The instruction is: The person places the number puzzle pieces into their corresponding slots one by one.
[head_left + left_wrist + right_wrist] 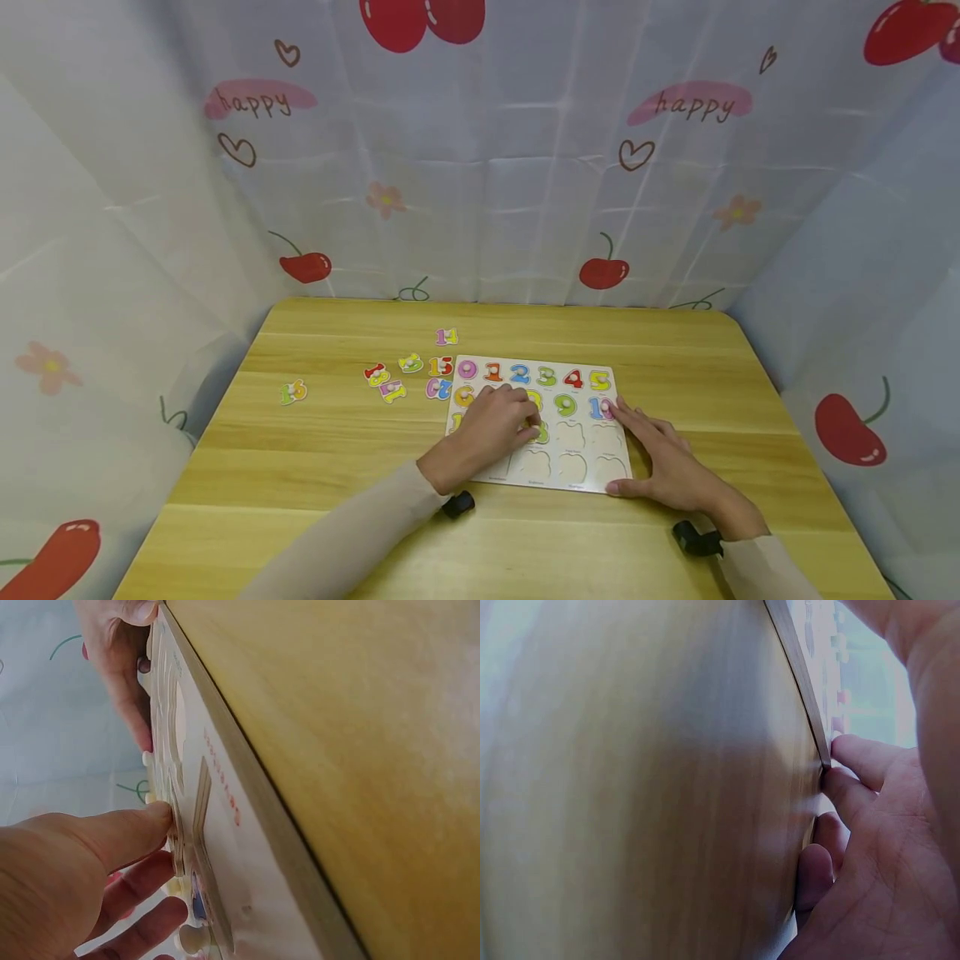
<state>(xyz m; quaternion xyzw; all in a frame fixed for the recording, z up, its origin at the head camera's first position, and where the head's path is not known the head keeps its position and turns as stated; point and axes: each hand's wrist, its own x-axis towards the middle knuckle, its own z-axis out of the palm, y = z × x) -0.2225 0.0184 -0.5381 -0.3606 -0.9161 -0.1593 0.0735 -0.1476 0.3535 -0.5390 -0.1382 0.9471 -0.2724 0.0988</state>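
Note:
A wooden number puzzle board [555, 472] lies on the table, its knobbed digits filling the top row. My left hand [495, 427] reaches over the board's middle and pinches a number piece [178, 855] between thumb and fingers, close over the third row. Part of a green piece [543, 433] shows beside the thumb; its digits are mostly covered. At the board's right side, my right hand [667, 467] has its fingers stretched along the edge near the 10 piece [601, 408]. Its thumb rests on the lower right corner. Recesses without pieces show at the lower right.
Several loose number pieces lie left of the board, among them a 15 [441, 367] and a 17 [392, 392]. A purple-and-yellow 14 [446, 337] lies behind them, and a 16 [293, 392] farther left. A printed curtain [480, 217] surrounds the table [337, 500].

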